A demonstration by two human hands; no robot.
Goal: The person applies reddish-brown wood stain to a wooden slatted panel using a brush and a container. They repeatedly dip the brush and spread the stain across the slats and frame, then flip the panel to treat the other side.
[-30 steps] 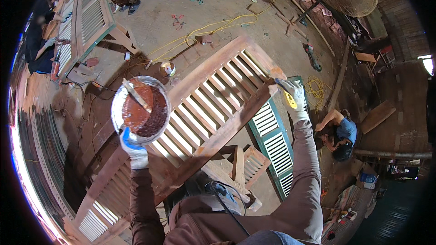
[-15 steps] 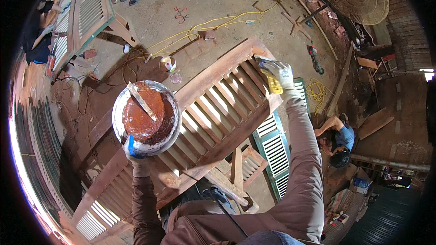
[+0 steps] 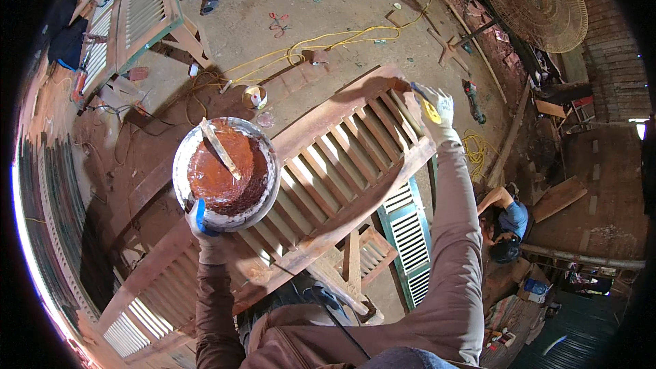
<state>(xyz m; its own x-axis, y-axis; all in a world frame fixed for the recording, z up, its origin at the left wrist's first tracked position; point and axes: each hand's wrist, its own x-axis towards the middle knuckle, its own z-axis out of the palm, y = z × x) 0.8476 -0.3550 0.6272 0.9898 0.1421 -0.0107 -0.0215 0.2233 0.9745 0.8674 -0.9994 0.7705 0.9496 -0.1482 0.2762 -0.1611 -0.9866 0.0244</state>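
Note:
My left hand (image 3: pixel 199 224), in a white and blue work glove, grips the near rim of a round metal basin (image 3: pixel 268 199). Reddish-brown liquid (image 3: pixel 215 176) fills it, and a flat wooden stick (image 3: pixel 220 149) leans inside. My gloved right hand (image 3: pixel 441 105) is closed round a yellow-handled paintbrush (image 3: pixel 430 111). The brush's dark head lies at the far right corner of a louvred wooden shutter (image 3: pixel 321 104), partly wet-looking there. Lying diagonally before me, the shutter passes beneath the basin, which hides part of its slats.
A green-edged shutter (image 3: pixel 408 236) lies below on the right, near a small slatted panel (image 3: pixel 374 254). Yellow cable (image 3: pixel 355 34) crosses the floor beyond a small tub (image 3: pixel 255 97). Another person (image 3: pixel 511 222) crouches at right. A large fan (image 3: pixel 536 3) stands far right.
My right hand has shifted slightly right, and the brush head now sits at the shutter's far corner, which looks darker. The basin has stayed nearly in place in my left hand.

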